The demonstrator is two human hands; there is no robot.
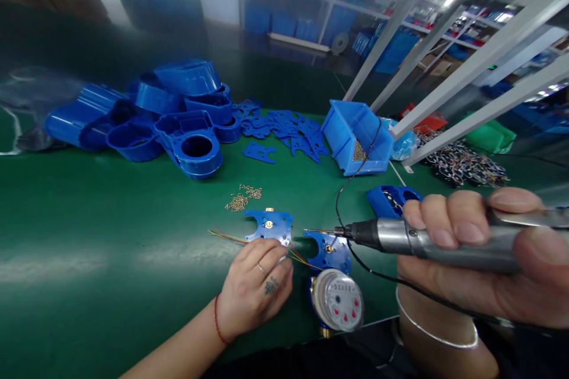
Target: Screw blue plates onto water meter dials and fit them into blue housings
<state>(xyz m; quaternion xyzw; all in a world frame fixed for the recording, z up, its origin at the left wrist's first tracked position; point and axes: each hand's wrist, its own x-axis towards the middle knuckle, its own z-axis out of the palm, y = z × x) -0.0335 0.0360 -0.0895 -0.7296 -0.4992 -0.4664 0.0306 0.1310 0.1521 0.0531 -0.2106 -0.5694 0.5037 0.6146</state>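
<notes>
My left hand (260, 278) is closed at the near edge of a blue plastic plate (278, 228), which has a brass fitting in its middle; the fingertips are partly hidden. Thin coloured wires (226, 237) stick out on both sides of this hand. In my right hand (462, 249), the fingers wrap round a grey electric screwdriver (400, 235). Its long thin bit points left, above a second blue plate (335, 253) that also has a brass piece. Just below that plate is a round water meter (338, 301) with a clear face and red pointers.
Small brass screws (237, 202) lie loose beyond the left hand. Blue plastic housings (198, 154) and flat blue plates (284, 125) are piled farther back. A blue bin (344, 136) holds more screws. A black cable (340, 198) crosses the green table; bundled wires (466, 163) lie right.
</notes>
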